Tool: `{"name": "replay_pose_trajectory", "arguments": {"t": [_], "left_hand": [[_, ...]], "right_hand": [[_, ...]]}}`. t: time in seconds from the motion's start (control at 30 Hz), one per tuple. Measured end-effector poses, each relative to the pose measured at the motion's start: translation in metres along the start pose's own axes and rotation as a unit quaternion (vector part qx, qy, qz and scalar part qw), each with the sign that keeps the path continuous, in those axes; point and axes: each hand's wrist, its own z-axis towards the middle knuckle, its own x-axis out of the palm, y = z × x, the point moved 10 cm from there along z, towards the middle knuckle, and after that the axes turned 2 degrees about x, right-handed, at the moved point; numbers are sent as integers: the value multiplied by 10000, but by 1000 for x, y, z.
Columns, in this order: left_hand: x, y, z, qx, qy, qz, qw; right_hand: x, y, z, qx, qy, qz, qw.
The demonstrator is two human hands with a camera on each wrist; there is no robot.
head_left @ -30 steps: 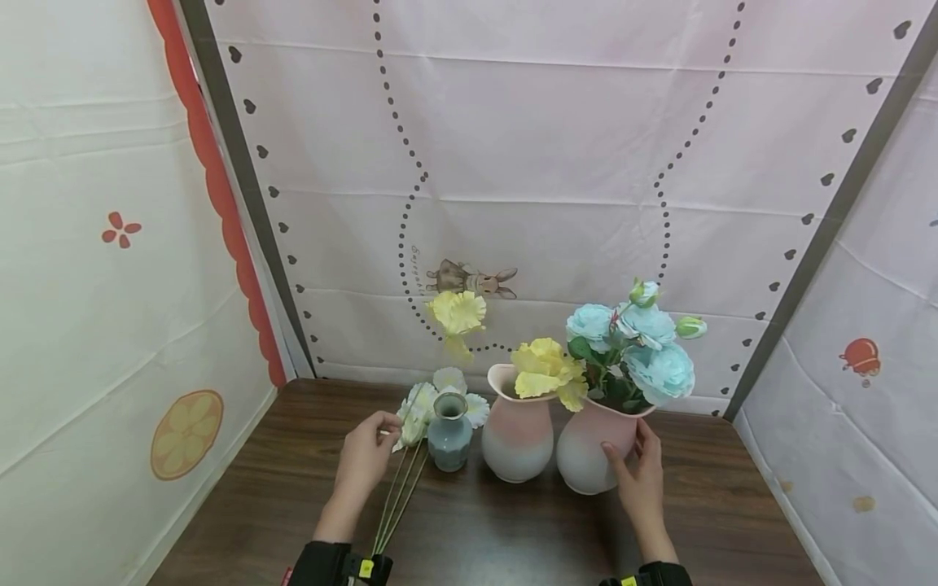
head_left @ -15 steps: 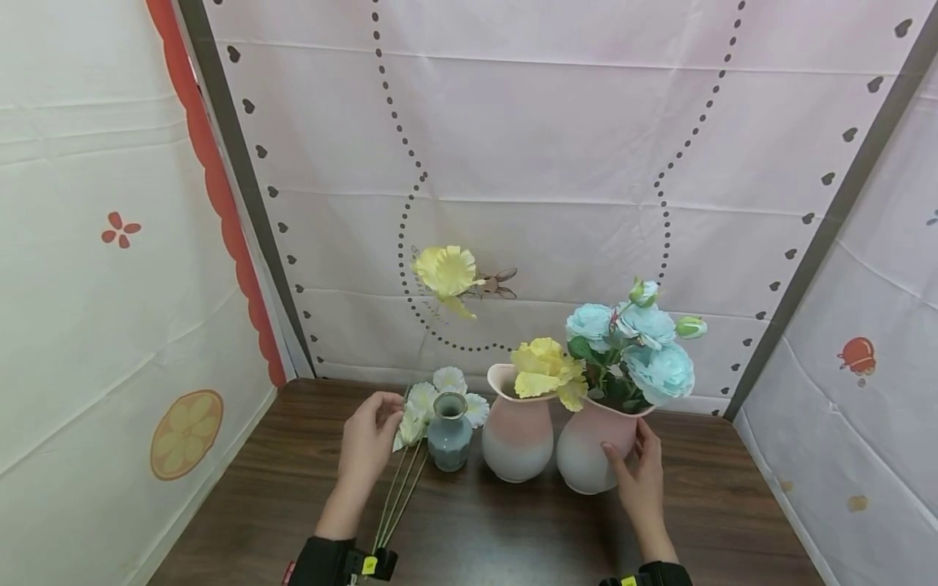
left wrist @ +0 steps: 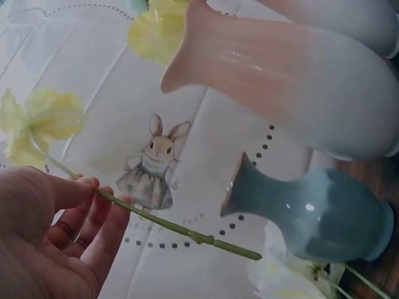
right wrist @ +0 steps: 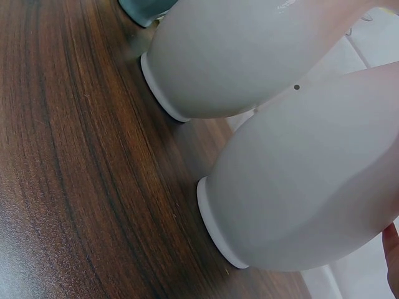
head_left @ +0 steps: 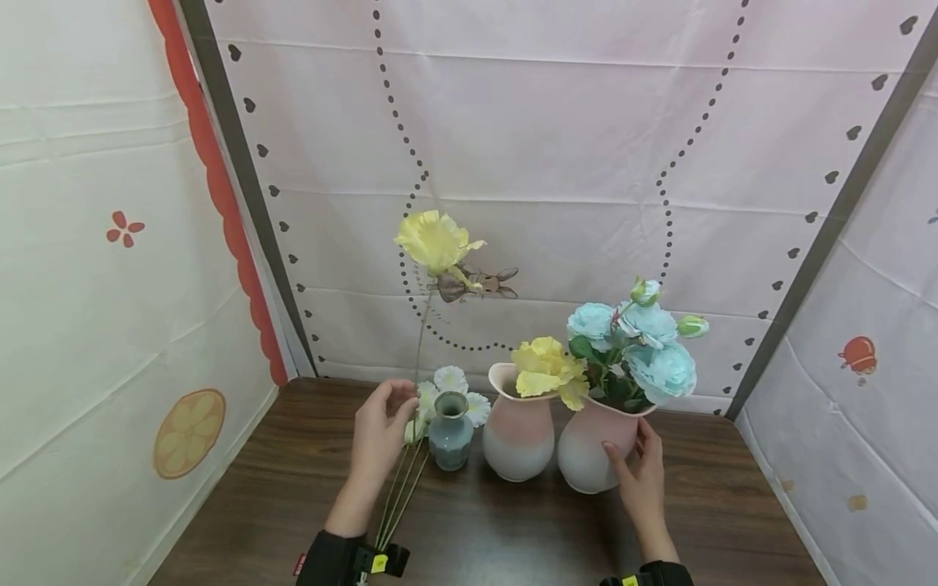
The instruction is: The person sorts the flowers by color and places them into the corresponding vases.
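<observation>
My left hand (head_left: 383, 427) pinches the green stem (left wrist: 159, 221) of a yellow flower (head_left: 434, 242), thumb against fingertips. The bloom stands high before the back cloth, and the stem's cut end hangs in the air near the mouth of a small blue-green vase (head_left: 450, 431). With thumb and fingers spread around its side, my right hand (head_left: 641, 480) holds the rightmost pink-and-white vase (head_left: 586, 460), which bears light blue flowers (head_left: 648, 325). Only a bit of that hand shows in the right wrist view. Between these vases stands another pink-and-white vase (head_left: 518, 443) with a yellow flower (head_left: 545, 366) leaning from its mouth.
White flowers (head_left: 450, 379) lie on the brown wooden table (head_left: 528, 537) behind the small vase, their long stems (head_left: 396, 505) running forward beside my left wrist. Cloth walls close in the left, right and back; a rabbit (left wrist: 153, 165) is printed on the back one.
The held yellow flower has risen and tipped slightly left, baring more of its stem. My left hand has shifted a little right and up. The right hand stays at its vase.
</observation>
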Motion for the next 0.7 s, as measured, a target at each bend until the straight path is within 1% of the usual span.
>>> {"name": "replay_pose_trajectory", "arguments": {"t": [0.17, 0.27, 0.47, 0.57, 0.7], "left_hand": [[5, -12, 1, 173, -92, -298, 9994], [10, -19, 1, 314, -94, -557, 9979], [19, -32, 1, 499, -85, -1151, 9921], [21, -42, 2, 625, -108, -1315, 9893], [23, -57, 5, 827, -149, -1426, 9862]], "right_hand": [[0, 0, 0, 36, 12, -9, 10000], [0, 1, 0, 50, 26, -7, 10000], [-1, 0, 0, 70, 7, 3, 10000], [-1, 0, 0, 57, -15, -11, 10000], [-1, 1, -1, 52, -10, -8, 10000]]}}
